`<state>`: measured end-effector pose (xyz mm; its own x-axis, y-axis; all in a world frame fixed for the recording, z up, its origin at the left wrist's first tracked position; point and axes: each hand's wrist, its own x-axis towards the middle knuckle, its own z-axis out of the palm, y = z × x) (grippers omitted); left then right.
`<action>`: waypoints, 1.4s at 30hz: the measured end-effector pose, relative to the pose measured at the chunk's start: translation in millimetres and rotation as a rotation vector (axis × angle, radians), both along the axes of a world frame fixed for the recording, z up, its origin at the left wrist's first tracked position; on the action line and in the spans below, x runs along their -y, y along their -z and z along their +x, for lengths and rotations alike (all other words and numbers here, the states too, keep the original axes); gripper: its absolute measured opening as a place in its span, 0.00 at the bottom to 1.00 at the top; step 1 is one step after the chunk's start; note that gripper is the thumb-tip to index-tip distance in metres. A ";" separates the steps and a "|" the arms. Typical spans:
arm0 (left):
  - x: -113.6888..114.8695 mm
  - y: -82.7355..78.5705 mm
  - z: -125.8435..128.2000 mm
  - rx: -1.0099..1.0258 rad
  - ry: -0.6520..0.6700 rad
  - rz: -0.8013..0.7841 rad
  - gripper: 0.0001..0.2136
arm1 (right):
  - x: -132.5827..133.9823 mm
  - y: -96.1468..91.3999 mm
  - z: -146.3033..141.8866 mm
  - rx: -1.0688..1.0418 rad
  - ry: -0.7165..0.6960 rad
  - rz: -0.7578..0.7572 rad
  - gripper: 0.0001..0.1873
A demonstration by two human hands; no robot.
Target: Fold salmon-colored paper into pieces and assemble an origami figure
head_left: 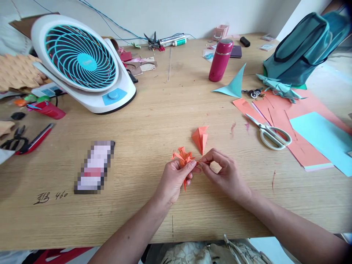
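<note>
Low over the wooden table [154,121], my left hand [174,178] is closed around a small orange origami figure [183,156]. My right hand [225,172] pinches a thin point of the same figure with thumb and forefinger, right beside the left fingertips. A second folded orange paper piece [200,137] stands on the table just beyond my hands, untouched.
A white and teal fan [82,62] stands at back left. Scissors [271,134] lie on orange paper sheets [297,143] and a teal sheet [324,137] at right. A magenta bottle [220,59], a teal paper cone [233,86], a teal bag [299,47] and left-edge tools surround the area.
</note>
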<state>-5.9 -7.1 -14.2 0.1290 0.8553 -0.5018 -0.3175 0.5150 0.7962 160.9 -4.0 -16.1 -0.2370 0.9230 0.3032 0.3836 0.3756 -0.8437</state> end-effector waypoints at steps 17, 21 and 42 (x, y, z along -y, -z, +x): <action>1.1 -2.0 5.1 0.067 -0.101 0.010 0.23 | 2.5 2.2 -2.3 -0.039 0.004 0.062 0.06; -0.5 -2.8 3.9 0.091 -0.088 -0.017 0.24 | 2.8 3.1 -1.7 -0.034 -0.001 0.060 0.06; 0.0 -0.1 -1.5 0.091 0.006 -0.019 0.25 | -3.5 -2.9 4.8 0.005 -0.021 0.050 0.06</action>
<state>-7.4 -7.1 -14.1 0.1797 0.8449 -0.5039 -0.3849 0.5317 0.7544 165.7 -0.5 -13.2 -0.2576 0.9015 0.3477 0.3798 0.4253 -0.8215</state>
